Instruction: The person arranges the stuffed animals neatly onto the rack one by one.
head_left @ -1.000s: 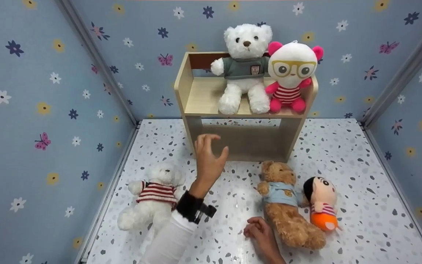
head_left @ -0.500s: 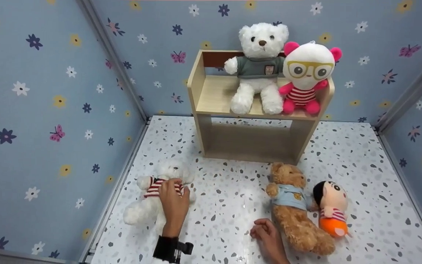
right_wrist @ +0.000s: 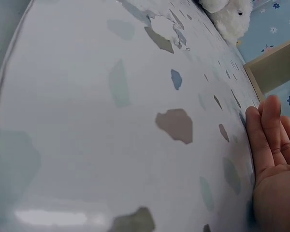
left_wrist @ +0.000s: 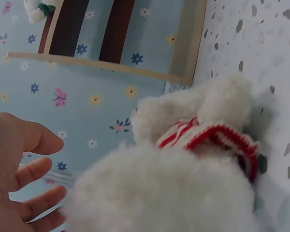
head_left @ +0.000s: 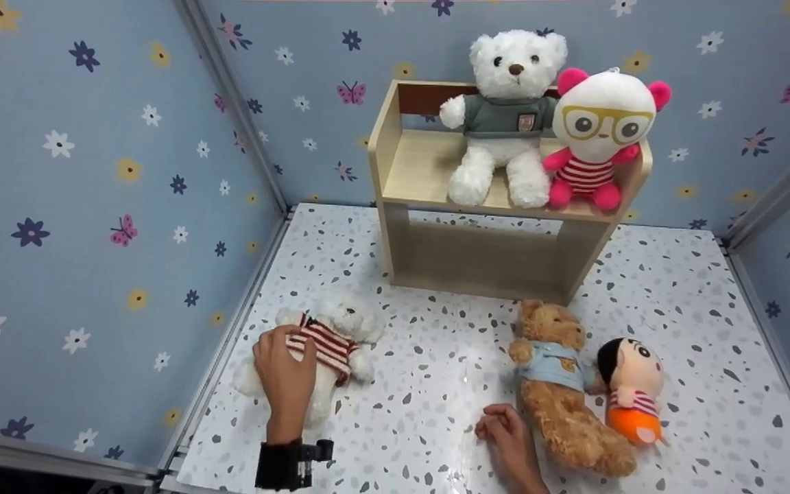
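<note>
A white teddy bear in a red-and-white striped sweater lies on its back at the left of the speckled table. My left hand is at the bear's left side, fingertips by its sweater and arm. In the left wrist view, thumb and fingers of the left hand are spread apart beside the white fur, not closed round it. Whether they touch the bear cannot be told. My right hand rests on the table with loosely bent fingers, holding nothing; the right wrist view shows its fingers against the tabletop.
A wooden two-level shelf stands at the back. On its top level sit a white bear in a green sweater and a pink-and-white panda. Right of my right hand lie a brown bear and a black-haired doll.
My left hand came from in front of the shelf down to the striped-sweater bear, then to its left side. The bear has turned, its head now pointing more to the right. The right hand stayed put.
</note>
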Tool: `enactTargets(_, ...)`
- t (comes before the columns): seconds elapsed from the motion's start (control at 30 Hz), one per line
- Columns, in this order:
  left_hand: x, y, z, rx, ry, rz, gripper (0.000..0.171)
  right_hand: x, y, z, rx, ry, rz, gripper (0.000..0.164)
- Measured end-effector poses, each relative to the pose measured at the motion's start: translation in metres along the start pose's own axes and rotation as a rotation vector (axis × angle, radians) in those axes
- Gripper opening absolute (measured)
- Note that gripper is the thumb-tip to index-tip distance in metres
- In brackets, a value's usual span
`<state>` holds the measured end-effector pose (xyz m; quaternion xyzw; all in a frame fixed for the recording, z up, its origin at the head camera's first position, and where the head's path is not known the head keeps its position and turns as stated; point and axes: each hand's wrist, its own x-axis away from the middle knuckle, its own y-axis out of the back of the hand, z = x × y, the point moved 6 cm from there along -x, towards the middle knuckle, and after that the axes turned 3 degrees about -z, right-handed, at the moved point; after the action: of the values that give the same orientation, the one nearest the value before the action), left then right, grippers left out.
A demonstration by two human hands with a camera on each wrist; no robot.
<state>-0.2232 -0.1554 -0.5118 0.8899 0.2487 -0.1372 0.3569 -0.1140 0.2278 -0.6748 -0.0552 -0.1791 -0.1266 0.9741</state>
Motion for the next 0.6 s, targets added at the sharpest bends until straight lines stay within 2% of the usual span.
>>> enactTargets(0.13,-0.015,0.015,0.011,-0.084,-0.027,0.019,0.031,0.001,0.001,0.001,0.001,-0.014,-0.021,0.023)
enactTargets(0.23,-0.026,0.022,0.016,-0.14,-0.019,0.09,0.037,0.002,0.0,0.004,-0.016,-0.023,-0.031,0.022)
enactTargets(0.3,-0.033,0.024,0.02,-0.169,-0.005,0.166,0.042,0.003,-0.001,0.007,-0.031,-0.025,-0.035,0.02)
enactTargets(0.4,-0.041,0.024,0.026,-0.203,0.017,0.322,0.052,0.002,-0.006,0.011,-0.024,-0.018,-0.034,0.017)
enactTargets(0.53,-0.05,0.02,0.035,-0.19,0.037,0.543,0.072,0.001,-0.016,0.015,0.033,-0.017,0.006,0.022)
enactTargets(0.6,-0.055,0.018,0.04,-0.17,0.049,0.63,0.082,0.001,-0.024,0.015,0.067,-0.028,0.043,0.027)
